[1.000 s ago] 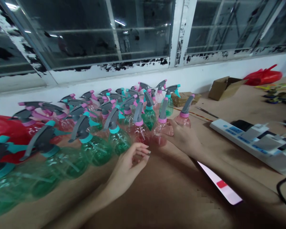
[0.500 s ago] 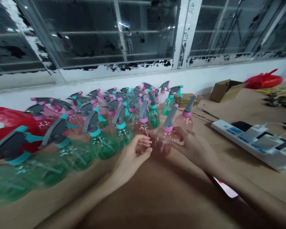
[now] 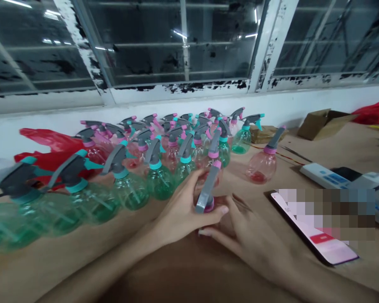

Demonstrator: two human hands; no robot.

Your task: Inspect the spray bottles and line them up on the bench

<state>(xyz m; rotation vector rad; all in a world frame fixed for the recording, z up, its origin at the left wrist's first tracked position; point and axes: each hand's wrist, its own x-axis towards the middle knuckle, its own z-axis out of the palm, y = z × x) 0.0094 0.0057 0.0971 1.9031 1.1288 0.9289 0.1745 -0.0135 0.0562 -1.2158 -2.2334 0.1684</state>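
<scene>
A pink spray bottle with a grey trigger head (image 3: 210,185) is between my hands, near the middle of the view. My left hand (image 3: 188,206) is wrapped round its neck, with the thumb across the front below the pink collar. From the lower right my right hand (image 3: 243,231) curves its thumb and fingers round the bottle's body, which the hands mostly hide. A second pink spray bottle (image 3: 262,166) stands apart to the right. Green spray bottles (image 3: 159,181) with turquoise collars line up beside my left hand, with more pink and green ones behind.
A phone (image 3: 316,231) with a lit, partly blurred screen lies right of my right hand. Beyond it are a white power strip (image 3: 322,174) with plugs, tweezers (image 3: 295,153) and an open cardboard box (image 3: 324,124). Red plastic bags (image 3: 57,147) lie at the left, below the windows.
The pink spray bottle has come away from the row towards me, and my left hand has closed on its neck. The view has shifted left, and the phone now shows fully.
</scene>
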